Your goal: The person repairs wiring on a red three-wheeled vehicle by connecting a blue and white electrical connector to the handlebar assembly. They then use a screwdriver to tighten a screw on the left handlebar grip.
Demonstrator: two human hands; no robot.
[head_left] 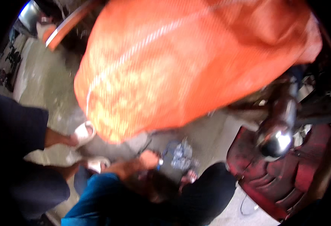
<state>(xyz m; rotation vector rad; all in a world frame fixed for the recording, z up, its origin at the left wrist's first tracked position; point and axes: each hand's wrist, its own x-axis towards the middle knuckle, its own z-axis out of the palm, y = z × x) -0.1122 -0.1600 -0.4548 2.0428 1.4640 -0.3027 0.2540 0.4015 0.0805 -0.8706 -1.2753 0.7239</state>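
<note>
Floor (pixel 222 130) ahead of my knees (pixel 214 186) carries a crumpled, see-through-looking bundle (pixel 182 155), blurred. My left hand (pixel 149 159) is near it on the left; my right hand (pixel 189 177) is just beside its near edge. I cannot tell through the blur whether either of the 2 is open or gripping. Beyond, a big orange sack (pixel 180 71) fills much of the view; at right are a red panel (pixel 282 169) and a shiny metal pipe (pixel 274 141), at left a person (pixel 20 128) in 2 pale sandals (pixel 85 135).
</note>
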